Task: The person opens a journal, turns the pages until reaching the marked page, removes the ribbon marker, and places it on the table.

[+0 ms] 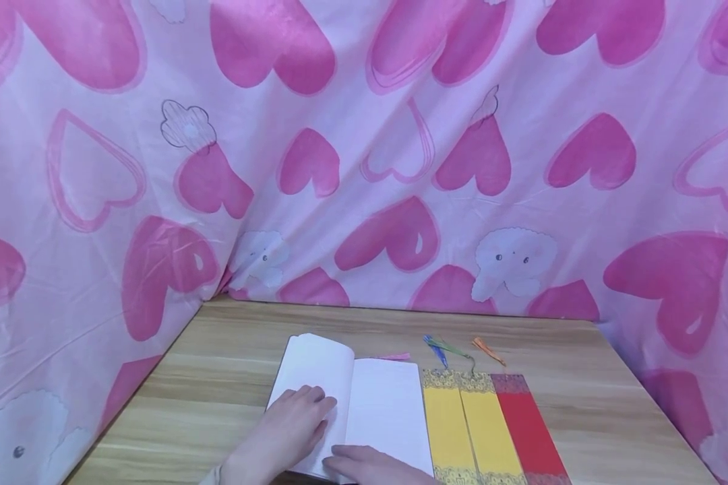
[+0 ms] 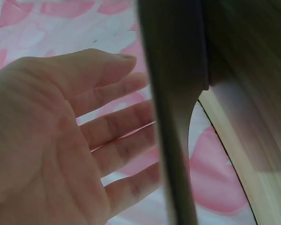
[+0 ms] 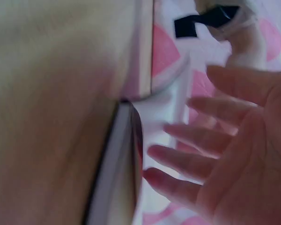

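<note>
An open notebook (image 1: 388, 397) with blank white pages lies on the wooden table. My left hand (image 1: 291, 428) rests on its left page, fingers loosely extended. Low on the notebook, near the central fold, my right hand (image 1: 373, 465) lies with its fingers stretched toward the left page. In the right wrist view, the right hand (image 3: 225, 145) has spread, slightly blurred fingers beside the notebook's page edges (image 3: 117, 164). The left wrist view has the left hand (image 2: 84, 136) with fingertips hidden behind a dark edge. A pink tassel (image 1: 394, 357) shows above the notebook's top edge.
Right of the notebook lie two yellow bookmarks (image 1: 449, 424) and a red bookmark (image 1: 530, 424), with blue (image 1: 439, 356), green (image 1: 451, 347) and orange (image 1: 488, 351) tassels at their tops. Pink heart-patterned cloth (image 1: 364, 168) walls the table's back and sides.
</note>
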`<move>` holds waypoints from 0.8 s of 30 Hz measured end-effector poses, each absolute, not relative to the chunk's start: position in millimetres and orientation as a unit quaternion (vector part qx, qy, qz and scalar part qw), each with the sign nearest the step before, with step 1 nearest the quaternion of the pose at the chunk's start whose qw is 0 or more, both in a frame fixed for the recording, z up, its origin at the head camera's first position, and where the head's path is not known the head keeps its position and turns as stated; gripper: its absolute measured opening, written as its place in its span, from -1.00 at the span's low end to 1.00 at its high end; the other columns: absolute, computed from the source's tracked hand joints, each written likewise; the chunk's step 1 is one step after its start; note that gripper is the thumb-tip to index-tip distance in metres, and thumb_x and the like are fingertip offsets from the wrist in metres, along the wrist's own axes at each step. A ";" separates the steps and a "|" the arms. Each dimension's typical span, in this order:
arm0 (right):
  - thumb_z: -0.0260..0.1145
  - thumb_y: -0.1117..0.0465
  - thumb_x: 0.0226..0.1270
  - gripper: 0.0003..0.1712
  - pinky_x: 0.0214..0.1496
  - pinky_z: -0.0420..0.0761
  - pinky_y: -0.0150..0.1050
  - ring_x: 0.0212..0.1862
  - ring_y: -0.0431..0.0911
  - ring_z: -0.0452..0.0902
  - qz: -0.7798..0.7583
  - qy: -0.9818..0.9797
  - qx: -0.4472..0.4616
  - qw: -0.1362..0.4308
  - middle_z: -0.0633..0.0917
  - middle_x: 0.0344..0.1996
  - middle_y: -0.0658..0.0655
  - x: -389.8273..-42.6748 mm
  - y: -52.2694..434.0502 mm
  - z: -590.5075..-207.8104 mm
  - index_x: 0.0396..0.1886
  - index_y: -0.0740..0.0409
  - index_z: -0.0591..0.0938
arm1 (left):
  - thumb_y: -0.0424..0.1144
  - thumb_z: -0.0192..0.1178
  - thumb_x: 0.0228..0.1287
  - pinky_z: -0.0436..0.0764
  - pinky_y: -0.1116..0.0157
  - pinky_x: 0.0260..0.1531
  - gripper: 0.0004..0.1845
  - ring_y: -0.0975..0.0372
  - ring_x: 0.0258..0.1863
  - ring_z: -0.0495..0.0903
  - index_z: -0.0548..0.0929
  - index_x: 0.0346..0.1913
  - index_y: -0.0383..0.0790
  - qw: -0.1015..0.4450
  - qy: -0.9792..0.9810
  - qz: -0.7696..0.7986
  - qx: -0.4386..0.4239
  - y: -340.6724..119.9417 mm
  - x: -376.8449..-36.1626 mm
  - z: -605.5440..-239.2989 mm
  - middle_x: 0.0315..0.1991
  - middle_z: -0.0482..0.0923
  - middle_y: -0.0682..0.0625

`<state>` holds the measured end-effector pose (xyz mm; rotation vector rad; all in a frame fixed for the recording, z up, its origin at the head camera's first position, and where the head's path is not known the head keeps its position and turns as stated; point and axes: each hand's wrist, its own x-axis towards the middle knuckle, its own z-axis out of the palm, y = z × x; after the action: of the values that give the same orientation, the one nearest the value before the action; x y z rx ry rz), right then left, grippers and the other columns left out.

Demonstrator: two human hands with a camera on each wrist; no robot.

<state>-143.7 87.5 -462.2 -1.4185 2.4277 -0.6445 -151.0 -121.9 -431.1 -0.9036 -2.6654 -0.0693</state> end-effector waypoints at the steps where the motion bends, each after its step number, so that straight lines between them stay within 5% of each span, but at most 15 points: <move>1: 0.14 -0.10 0.44 -0.40 0.17 0.53 -0.22 0.26 -0.10 0.43 -0.216 0.841 -0.479 0.133 0.53 0.24 0.09 -143.4 91.9 -458.5 0.33 0.13 0.47 | -0.25 0.40 0.06 0.57 0.24 -0.41 -0.83 0.21 -0.34 0.53 0.62 -0.29 -0.11 0.160 -0.935 -0.026 -0.314 -122.1 -151.8 -432.5 -0.37 0.52 0.09; 13: 0.32 -0.18 0.29 -0.32 0.17 0.54 -0.20 0.26 -0.22 0.39 -0.271 0.864 -0.392 0.165 0.50 0.24 -0.17 -143.6 136.2 -424.9 0.37 -0.15 0.44 | -0.32 0.39 -0.04 0.38 0.33 -0.59 -0.78 0.21 -0.46 0.40 0.51 -0.45 -0.09 0.164 -0.937 -0.021 -0.307 -125.5 -153.8 -440.5 -0.50 0.32 0.10; 19: 0.46 -0.12 0.14 -0.20 0.23 0.51 -0.10 0.39 -0.06 0.26 -0.264 0.895 -0.327 0.151 0.39 0.37 -0.05 -149.9 141.5 -431.1 0.40 -0.29 0.39 | -0.33 0.38 -0.03 0.41 0.31 -0.56 -0.78 0.20 -0.43 0.41 0.50 -0.49 -0.08 0.164 -0.936 -0.020 -0.311 -125.6 -154.5 -440.3 -0.47 0.32 0.10; 24: 0.47 -0.37 -0.08 0.10 0.26 0.41 0.20 0.48 0.09 0.05 -0.227 0.916 -0.290 0.156 0.18 0.50 0.08 -157.9 137.7 -443.1 0.49 -0.35 0.23 | -0.29 0.42 -0.03 0.56 0.21 -0.36 -0.80 0.17 -0.28 0.51 0.56 -0.42 -0.10 0.162 -0.936 -0.019 -0.312 -124.7 -154.4 -440.3 -0.31 0.46 0.05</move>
<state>-157.9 137.7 -443.1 -0.8313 2.6242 -0.6503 -154.4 -124.7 -440.3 -0.8890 -2.6715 -0.0554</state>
